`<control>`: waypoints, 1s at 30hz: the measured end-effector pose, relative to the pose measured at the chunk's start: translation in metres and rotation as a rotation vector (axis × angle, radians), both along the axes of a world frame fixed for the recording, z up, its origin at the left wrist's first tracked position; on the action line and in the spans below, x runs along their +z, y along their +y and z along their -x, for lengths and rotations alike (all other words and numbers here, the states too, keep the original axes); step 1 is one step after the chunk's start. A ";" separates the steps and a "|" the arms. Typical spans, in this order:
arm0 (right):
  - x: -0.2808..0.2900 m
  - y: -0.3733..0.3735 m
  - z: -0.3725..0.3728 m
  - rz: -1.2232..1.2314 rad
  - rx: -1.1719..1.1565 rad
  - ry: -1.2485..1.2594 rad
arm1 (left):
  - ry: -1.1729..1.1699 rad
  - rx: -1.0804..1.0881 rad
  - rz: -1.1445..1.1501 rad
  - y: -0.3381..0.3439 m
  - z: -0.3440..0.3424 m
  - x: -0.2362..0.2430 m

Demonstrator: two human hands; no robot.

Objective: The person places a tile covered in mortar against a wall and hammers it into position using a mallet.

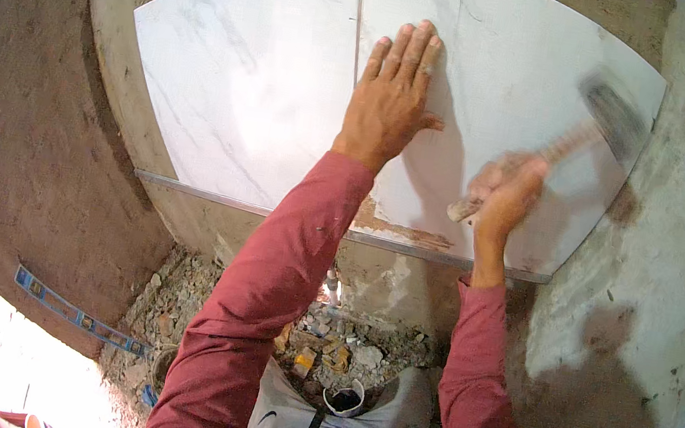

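Two large white marbled tiles are set on the wall side by side, a left tile (230, 76) and a right tile (522, 55), with a thin vertical joint between them. My left hand (389, 102) lies flat on the right tile beside the joint, fingers stretched out and pointing up. My right hand (508, 189) is wrapped round the wooden handle of a mallet (614, 116). Its dark head is smeared by motion near the right tile's outer edge; whether it touches cannot be told. Brown mortar smears mark the right tile's lower part.
A metal strip (416, 249) runs along the tiles' lower edge. Rough plastered walls stand on both sides. Below lie rubble (368, 340), a yellow piece (304, 361) and a white round container (344, 400) with a dark inside. A blue spirit level (78, 317) leans at the lower left.
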State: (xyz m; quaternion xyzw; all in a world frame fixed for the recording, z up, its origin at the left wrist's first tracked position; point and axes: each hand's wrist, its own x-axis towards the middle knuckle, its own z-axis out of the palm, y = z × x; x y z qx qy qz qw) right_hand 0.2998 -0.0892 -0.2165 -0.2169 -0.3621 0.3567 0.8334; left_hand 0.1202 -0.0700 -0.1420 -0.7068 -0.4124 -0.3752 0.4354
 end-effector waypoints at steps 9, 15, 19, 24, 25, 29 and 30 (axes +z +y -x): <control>-0.057 -0.051 -0.107 -0.170 0.229 -0.453 | 0.084 0.116 -0.008 0.016 -0.065 0.011; -0.263 -0.088 -0.216 0.053 -0.232 -0.766 | 0.151 0.092 -0.102 0.055 -0.159 -0.064; -0.349 -0.102 -0.265 0.274 -0.197 -0.646 | 0.415 -0.116 0.081 0.071 -0.271 -0.163; -0.416 -0.082 -0.305 0.507 -0.271 -0.667 | 0.532 -0.140 0.508 0.101 -0.356 -0.322; -0.418 -0.069 -0.316 0.442 -0.268 -0.585 | 0.452 -0.144 0.535 0.101 -0.371 -0.336; -0.425 0.002 -0.333 0.506 -0.367 -0.401 | 0.325 -0.031 0.467 0.144 -0.401 -0.368; -0.421 0.024 -0.338 0.513 -0.363 -0.403 | 0.324 -0.030 0.475 0.152 -0.407 -0.374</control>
